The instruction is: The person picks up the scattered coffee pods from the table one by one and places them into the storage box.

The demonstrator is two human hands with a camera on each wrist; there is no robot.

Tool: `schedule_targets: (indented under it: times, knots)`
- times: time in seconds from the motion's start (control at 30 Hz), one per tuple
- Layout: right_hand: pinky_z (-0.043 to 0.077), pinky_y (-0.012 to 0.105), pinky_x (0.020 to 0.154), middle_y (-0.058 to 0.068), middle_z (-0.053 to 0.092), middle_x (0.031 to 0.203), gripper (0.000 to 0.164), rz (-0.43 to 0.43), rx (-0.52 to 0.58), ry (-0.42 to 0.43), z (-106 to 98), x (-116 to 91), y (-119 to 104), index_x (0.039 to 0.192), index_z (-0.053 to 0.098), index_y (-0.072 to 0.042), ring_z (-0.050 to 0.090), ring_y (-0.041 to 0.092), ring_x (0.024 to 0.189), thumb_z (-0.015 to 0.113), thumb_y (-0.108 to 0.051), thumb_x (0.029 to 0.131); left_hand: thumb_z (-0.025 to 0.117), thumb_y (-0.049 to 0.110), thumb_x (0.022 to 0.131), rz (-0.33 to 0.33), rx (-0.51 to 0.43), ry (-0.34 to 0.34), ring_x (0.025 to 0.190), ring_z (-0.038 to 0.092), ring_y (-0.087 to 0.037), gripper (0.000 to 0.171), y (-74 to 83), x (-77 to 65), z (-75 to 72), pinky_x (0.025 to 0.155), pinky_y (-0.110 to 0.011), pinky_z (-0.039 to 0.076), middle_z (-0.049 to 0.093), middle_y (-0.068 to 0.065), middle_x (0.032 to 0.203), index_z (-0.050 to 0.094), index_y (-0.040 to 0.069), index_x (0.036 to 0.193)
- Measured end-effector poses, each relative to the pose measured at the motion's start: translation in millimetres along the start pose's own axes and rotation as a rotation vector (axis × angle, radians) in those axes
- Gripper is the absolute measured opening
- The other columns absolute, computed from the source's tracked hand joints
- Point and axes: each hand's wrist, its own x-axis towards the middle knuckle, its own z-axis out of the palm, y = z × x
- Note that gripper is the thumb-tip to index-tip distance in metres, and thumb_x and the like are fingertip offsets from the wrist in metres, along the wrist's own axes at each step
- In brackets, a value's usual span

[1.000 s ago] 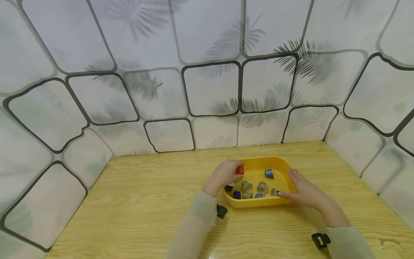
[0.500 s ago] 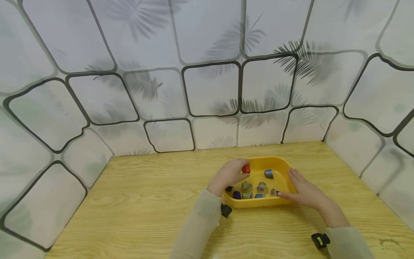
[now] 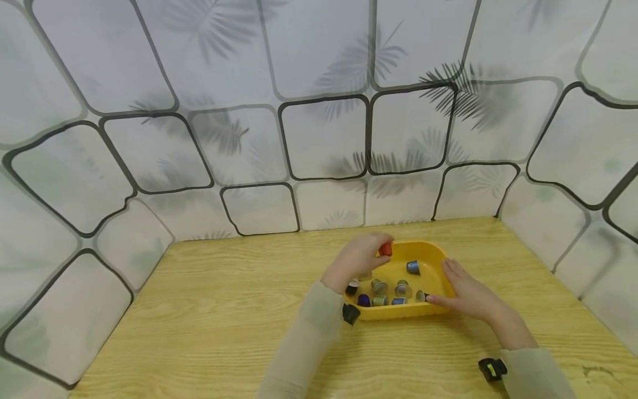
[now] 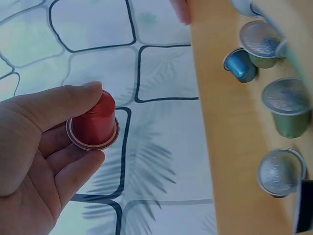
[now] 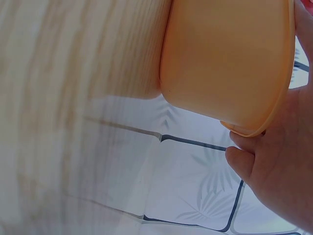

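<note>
A red coffee capsule (image 3: pixel 386 249) is pinched between the thumb and fingers of my left hand (image 3: pixel 355 259), above the back left part of the yellow tray (image 3: pixel 399 313). In the left wrist view the red capsule (image 4: pixel 95 120) stands rim down against the fingers, thumb on its top. My right hand (image 3: pixel 471 293) holds the tray's right front corner. Its thumb reaches over the rim, and its fingers lie along the outer side. The right wrist view shows this hand (image 5: pixel 279 171) against the tray wall (image 5: pixel 225 58).
Several capsules lie in the tray: a blue one (image 3: pixel 412 267) apart at the right, green ones (image 3: pixel 380 286) in the middle, a purple one (image 3: pixel 364 300) at the front left. The wooden table (image 3: pixel 224 321) meets a patterned backdrop (image 3: pixel 329 138) behind and at both sides.
My left hand has risen and moved right and toward the back with the red capsule. My right hand stays at the tray's corner.
</note>
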Motion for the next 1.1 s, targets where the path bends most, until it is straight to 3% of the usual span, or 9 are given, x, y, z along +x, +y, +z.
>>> schedule_targets:
  times: [0.3,0.43,0.77,1.1]
  knots:
    - [0.014,0.059,0.095,0.034,0.007,0.138,0.101,0.000,0.013,0.011,0,-1,2,0.133,0.015,0.016,0.009,0.047,0.125,0.056,-0.057,0.077,0.062,0.017,0.084,0.078,0.016,0.022,0.071,0.048,-0.007,0.017,3.6,25.1,-14.1,0.064,-0.016,0.038,0.053,0.005,0.079,0.057,0.010,0.098]
    - [0.015,0.058,0.095,0.034,0.008,0.138,0.100,-0.011,0.018,0.010,1,-1,1,0.133,0.015,0.016,0.009,0.046,0.125,0.056,-0.056,0.077,0.062,0.018,0.083,0.077,0.067,0.037,0.073,0.049,-0.008,0.022,-0.3,34.4,-15.5,0.067,-0.017,0.039,0.056,0.004,0.082,0.058,0.009,0.103]
    - [0.016,0.058,0.095,0.034,0.010,0.138,0.099,-0.023,0.013,0.022,0,-2,0,0.133,0.016,0.015,0.010,0.046,0.125,0.056,-0.056,0.077,0.061,0.020,0.084,-0.027,0.065,0.073,0.082,0.053,-0.009,0.033,-12.8,52.4,-4.2,0.072,-0.017,0.041,0.059,0.001,0.094,0.055,0.008,0.114]
    - [0.017,0.058,0.095,0.033,0.011,0.138,0.099,-0.012,0.010,0.027,-1,-3,-2,0.133,0.018,0.014,0.012,0.046,0.125,0.056,-0.057,0.076,0.061,0.019,0.084,0.006,-0.001,0.048,0.074,0.049,-0.007,0.021,-15.9,61.5,19.4,0.067,-0.015,0.039,0.054,0.003,0.084,0.058,0.008,0.101]
